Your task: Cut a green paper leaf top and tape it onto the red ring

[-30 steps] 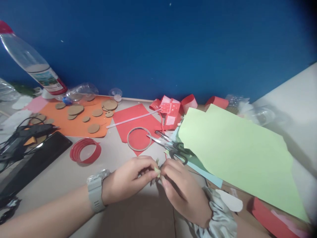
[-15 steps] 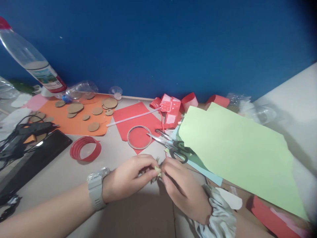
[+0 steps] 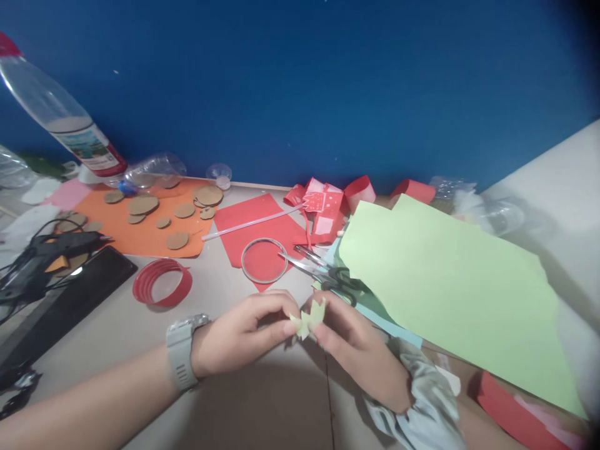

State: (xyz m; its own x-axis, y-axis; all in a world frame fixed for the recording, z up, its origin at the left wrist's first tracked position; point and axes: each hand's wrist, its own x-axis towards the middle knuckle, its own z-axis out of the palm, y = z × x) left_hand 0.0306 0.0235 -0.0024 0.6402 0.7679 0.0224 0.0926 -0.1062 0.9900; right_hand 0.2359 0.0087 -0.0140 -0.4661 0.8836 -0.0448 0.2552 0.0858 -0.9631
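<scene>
Holding a small pale-green paper cutout [image 3: 305, 324], you have the fingers of your left hand [image 3: 253, 328] and right hand [image 3: 359, 350] pinched on its opposite sides, above the desk [image 3: 262, 400]. Beyond them lie the scissors [image 3: 325, 275], blades pointing towards the metal ring [image 3: 265, 282], which rests on a red sheet [image 3: 267, 209]. A pale straw [image 3: 250, 224] crosses that sheet; a blue wall [image 3: 300, 94] stands behind.

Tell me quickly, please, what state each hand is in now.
Left hand: closed, pinching the pale green paper piece.
Right hand: closed, pinching the same piece.
</scene>
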